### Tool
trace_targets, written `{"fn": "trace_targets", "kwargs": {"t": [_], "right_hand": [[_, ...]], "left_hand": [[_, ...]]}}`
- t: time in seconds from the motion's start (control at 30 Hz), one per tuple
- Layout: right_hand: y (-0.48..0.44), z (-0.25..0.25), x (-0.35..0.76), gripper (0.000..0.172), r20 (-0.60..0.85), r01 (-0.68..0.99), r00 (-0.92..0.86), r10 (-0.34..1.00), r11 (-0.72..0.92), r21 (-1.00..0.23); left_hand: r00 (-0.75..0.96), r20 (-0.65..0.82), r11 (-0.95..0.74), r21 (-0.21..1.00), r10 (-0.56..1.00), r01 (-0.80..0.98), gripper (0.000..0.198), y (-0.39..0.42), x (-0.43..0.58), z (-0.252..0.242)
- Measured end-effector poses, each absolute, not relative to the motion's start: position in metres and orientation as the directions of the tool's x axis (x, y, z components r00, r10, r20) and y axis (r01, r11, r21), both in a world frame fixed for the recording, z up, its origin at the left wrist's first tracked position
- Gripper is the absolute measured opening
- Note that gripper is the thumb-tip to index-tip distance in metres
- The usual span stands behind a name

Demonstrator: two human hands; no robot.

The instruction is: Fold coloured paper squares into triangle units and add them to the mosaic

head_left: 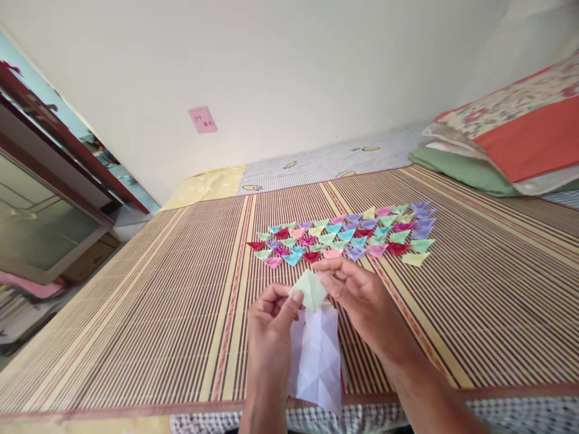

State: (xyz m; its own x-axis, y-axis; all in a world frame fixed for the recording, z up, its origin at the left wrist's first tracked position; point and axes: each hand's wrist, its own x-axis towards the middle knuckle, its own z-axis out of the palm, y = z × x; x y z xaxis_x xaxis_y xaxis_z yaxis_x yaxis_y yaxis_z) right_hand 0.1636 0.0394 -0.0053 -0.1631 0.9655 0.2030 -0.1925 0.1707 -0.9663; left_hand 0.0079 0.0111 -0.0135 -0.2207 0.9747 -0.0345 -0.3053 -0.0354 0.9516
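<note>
A pale green folded paper (310, 289), diamond-shaped with a crease down its middle, is pinched between the thumb and fingers of my left hand (274, 313). My right hand (355, 295) closes its thumb and fingers at the paper's right corner; the exact contact there is partly hidden. Under the hands lies a pale lilac sheet (316, 361) with many fold lines, and coloured edges show beneath it. Just beyond my fingers, small folded paper pieces (332, 234) in red, blue, green, pink, purple and yellow sit in several rows.
A striped bamboo mat (172, 301) covers the bed, with checked cloth (312, 161) along the wall. Folded bedding (525, 132) is piled at the right. A pink note (202, 119) is stuck to the wall. At the left stand a glass-panelled door (40, 211) and a doorway.
</note>
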Motion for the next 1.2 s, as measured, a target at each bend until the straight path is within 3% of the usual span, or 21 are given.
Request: {"fn": "trace_targets", "kwargs": {"t": [0.13,0.27,0.43,0.6,0.73,0.9,1.03,1.2], "right_hand": [[0.038,-0.007,0.156,0.024,0.137,-0.191,-0.280,0.950,0.085,-0.978],[0.034,-0.004,0.152,0.028,0.168,-0.088,-0.208,0.964,0.152,-0.984],[0.035,-0.002,0.156,0.024,0.250,-0.084,-0.109,0.962,0.242,-0.967],[0.033,0.000,0.156,0.020,0.213,-0.185,-0.188,0.959,0.179,-0.966],[0.032,0.001,0.156,0.026,0.299,-0.056,-0.139,0.944,0.294,-0.954],[0.034,0.002,0.157,0.020,0.462,0.162,-0.130,0.877,0.478,-0.863],[0.033,0.002,0.156,0.017,0.525,0.166,-0.198,0.828,0.557,-0.814],[0.033,0.000,0.157,0.011,0.513,0.078,-0.097,0.853,0.521,-0.850]], "left_hand": [[-0.297,-0.070,-0.108,0.833,0.952,-0.542,0.028,0.013,0.016,-0.015],[-0.245,-0.120,-0.063,0.776,0.962,-0.627,0.027,0.015,0.022,-0.014],[-0.156,-0.118,0.008,0.824,0.981,-0.567,0.028,0.013,0.025,-0.013],[-0.182,-0.105,-0.013,0.834,0.978,-0.552,0.029,0.011,0.031,-0.015],[-0.199,-0.075,-0.016,0.907,0.977,-0.421,0.028,0.011,0.030,-0.015],[-0.303,-0.001,-0.102,0.941,0.953,-0.324,0.030,0.005,0.018,-0.006],[-0.255,0.025,-0.120,0.924,0.967,-0.364,0.018,0.003,0.011,0.000],[-0.247,0.046,-0.142,0.911,0.968,-0.387,0.011,0.009,0.008,-0.003]]}}
